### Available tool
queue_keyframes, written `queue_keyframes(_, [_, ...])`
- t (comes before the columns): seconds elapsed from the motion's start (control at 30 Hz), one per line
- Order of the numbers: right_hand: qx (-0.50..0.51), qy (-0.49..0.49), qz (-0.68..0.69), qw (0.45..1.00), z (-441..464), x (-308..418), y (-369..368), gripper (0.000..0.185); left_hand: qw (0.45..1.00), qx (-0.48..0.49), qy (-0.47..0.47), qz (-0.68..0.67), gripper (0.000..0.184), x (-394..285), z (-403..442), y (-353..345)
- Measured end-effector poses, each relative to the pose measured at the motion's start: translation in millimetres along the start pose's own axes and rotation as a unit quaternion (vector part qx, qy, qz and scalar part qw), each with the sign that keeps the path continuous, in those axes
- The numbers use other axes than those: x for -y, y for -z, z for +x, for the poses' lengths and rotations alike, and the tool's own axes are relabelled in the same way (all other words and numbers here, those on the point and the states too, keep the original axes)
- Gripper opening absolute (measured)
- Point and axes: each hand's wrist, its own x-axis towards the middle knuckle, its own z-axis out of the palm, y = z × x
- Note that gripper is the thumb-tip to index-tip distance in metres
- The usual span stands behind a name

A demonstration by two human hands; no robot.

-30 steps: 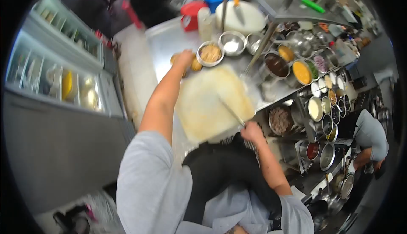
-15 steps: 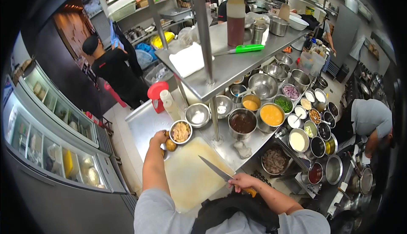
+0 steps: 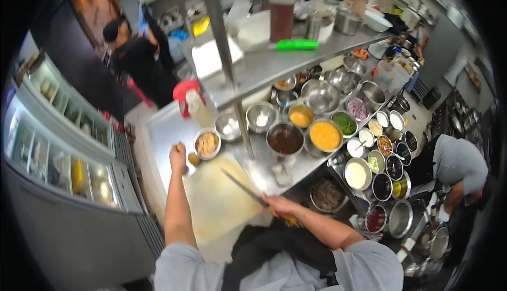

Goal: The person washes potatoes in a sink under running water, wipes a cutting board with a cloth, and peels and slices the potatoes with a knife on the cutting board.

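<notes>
The right hand (image 3: 280, 205) is closed around the handle of a kitchen knife (image 3: 243, 187), its blade angled over the cutting board (image 3: 211, 206) at the desk's (image 3: 166, 125) near edge. By the left edge, the left hand (image 3: 178, 159) is curled near a round brown food piece (image 3: 194, 159); blur hides whether it pinches anything.

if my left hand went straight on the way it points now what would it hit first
Your left hand would probably meet the red thing across the metal counter, though depth is hard to judge.
</notes>
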Motion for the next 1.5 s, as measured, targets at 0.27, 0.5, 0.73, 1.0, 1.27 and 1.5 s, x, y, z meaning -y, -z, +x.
queue_keyframes(0.27, [-0.090,0.147,-0.047,0.984,18.5,42.0,-36.0,0.068,0.661,0.276,0.127,-0.686,0.048,-37.9,-235.2,48.4])
queue_keyframes(0.5, [-0.099,0.274,-0.258,0.921,43.9,68.4,-84.4,0.059,0.874,0.182,0.072,-0.444,0.050,2.0,-269.3,28.4])
queue_keyframes(0.73, [-0.116,0.078,-0.370,0.919,71.3,22.3,-96.9,0.073,0.990,0.017,-0.138,-0.011,0.054,68.5,-292.6,-0.6])
queue_keyframes(1.0, [-0.102,-0.035,-0.341,0.934,57.3,10.0,-81.2,0.068,0.988,0.043,-0.146,0.042,0.061,72.4,-293.4,6.1])
queue_keyframes(1.27, [-0.134,0.219,-0.323,0.911,47.2,52.2,-107.4,0.053,0.772,0.249,0.153,-0.564,0.024,23.5,-272.5,28.9])
queue_keyframes(1.5, [-0.157,0.313,-0.414,0.840,36.9,72.6,-122.1,0.056,0.741,0.212,0.114,-0.627,0.033,-14.5,-271.0,33.0])
